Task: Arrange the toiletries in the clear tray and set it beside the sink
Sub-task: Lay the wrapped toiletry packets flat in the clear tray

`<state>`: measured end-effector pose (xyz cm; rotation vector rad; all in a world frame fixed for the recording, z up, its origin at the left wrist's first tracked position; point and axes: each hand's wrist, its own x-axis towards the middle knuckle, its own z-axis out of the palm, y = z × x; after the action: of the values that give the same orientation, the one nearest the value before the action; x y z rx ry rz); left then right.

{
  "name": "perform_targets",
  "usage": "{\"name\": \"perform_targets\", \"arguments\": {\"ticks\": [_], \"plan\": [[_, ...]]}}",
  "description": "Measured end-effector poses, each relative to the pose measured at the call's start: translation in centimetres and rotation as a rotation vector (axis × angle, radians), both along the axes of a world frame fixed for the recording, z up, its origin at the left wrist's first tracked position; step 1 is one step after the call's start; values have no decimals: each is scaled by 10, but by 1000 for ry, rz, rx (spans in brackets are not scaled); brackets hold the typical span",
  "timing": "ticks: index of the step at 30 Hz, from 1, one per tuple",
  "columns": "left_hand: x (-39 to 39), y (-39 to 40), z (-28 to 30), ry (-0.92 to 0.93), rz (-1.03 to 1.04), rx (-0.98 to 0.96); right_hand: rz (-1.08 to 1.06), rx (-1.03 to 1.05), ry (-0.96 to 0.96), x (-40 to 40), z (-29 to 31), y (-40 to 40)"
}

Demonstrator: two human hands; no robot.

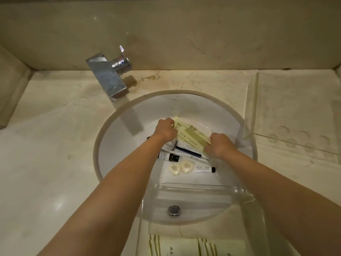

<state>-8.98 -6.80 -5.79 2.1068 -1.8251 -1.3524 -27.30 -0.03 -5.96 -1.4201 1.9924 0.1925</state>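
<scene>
A clear tray (245, 198) rests across the white sink (118, 126), reaching toward me over the counter edge. In its far half lie pale yellow packets (191, 134), white packets with a dark toothbrush (188, 153), two small tubes with black caps (168, 157) (204, 169) and two wrapped oval soaps (174, 169) (186, 166). My left hand (165, 129) grips the left end of the yellow packets. My right hand (219, 145) grips their right end. More striped packets (184, 245) lie in the tray's near end.
A chrome faucet (107, 76) stands at the back left of the basin, its spout over the rim. The drain plug (174, 210) shows through the tray. A second clear tray (295, 111) lies on the marble counter at the right. Walls close the back and left.
</scene>
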Motion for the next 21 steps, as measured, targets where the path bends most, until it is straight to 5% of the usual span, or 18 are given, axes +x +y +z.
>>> {"name": "perform_targets", "arguments": {"ticks": [10,21], "plan": [[-3,-7,-25,89,52,66,-14,10,91,12,-23,7],[-4,-8,-29,105,72,-32,-39,50,-19,13,-29,4]]}}
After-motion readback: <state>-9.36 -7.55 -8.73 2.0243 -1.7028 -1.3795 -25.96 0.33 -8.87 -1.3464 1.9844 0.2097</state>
